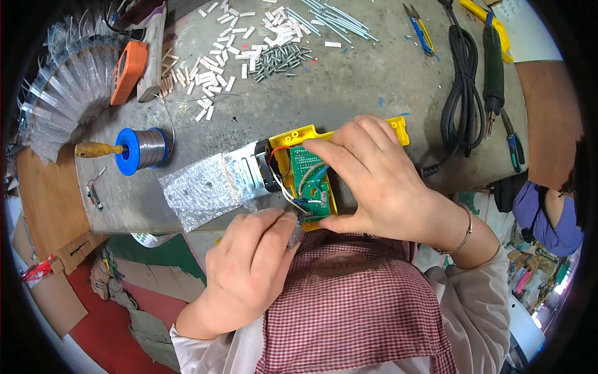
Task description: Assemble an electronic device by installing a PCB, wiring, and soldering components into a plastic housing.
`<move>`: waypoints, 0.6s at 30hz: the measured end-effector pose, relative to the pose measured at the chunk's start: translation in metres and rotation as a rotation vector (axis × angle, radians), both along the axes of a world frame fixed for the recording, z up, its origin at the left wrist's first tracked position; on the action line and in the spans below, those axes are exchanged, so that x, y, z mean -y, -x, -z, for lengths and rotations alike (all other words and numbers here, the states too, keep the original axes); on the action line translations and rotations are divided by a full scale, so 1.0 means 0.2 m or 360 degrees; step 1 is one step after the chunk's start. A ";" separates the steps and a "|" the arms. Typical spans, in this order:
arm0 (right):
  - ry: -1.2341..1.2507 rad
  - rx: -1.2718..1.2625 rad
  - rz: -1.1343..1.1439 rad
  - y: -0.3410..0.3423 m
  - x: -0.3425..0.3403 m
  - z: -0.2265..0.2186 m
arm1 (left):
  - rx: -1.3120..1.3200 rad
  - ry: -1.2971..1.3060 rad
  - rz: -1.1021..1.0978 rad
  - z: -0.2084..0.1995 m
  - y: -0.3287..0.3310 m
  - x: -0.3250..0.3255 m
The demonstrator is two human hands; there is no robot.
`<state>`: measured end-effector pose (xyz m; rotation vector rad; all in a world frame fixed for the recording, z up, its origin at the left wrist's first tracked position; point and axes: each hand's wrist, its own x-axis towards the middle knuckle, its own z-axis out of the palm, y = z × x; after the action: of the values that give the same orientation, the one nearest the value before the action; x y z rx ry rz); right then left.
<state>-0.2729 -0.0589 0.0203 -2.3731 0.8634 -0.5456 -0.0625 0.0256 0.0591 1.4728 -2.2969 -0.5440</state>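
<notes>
A yellow plastic housing [398, 129] lies at the table's near edge with a green circuit board [303, 163] in it. Red, white, blue and brown wires run over the board. My right hand [380, 177] grips the housing, fingers over the far side and thumb on the near edge. To the left, my closed left hand [252, 258] is at the board's near-left corner; what its fingertips pinch is mostly hidden. A black-ended silver part [252, 168], partly covered by bubble wrap [199, 190], adjoins the housing's left side.
Left stands a blue solder spool [146, 151] with a wooden-handled tool [99, 149] in it. Small white pieces [221, 62], screws [280, 60] and long rods [333, 20] lie at the back. A soldering iron [493, 75], black cable [460, 93] and snips [420, 32] are right.
</notes>
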 end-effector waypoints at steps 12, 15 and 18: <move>-0.0005 -0.0149 -0.0030 -0.01 0.01 -0.01 | -0.0031 -0.0002 -0.0020 0.01 0.00 0.01; 0.0049 -0.0225 -0.0054 -0.01 0.03 0.00 | -0.0068 -0.0027 -0.0019 0.02 -0.01 0.02; 0.0054 -0.0167 -0.0066 -0.01 0.02 0.02 | -0.0003 0.0011 -0.0047 0.03 0.01 0.00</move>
<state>-0.2717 -0.0638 0.0167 -2.4632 0.8549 -0.4256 -0.0635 0.0262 0.0541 1.4996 -2.2698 -0.5284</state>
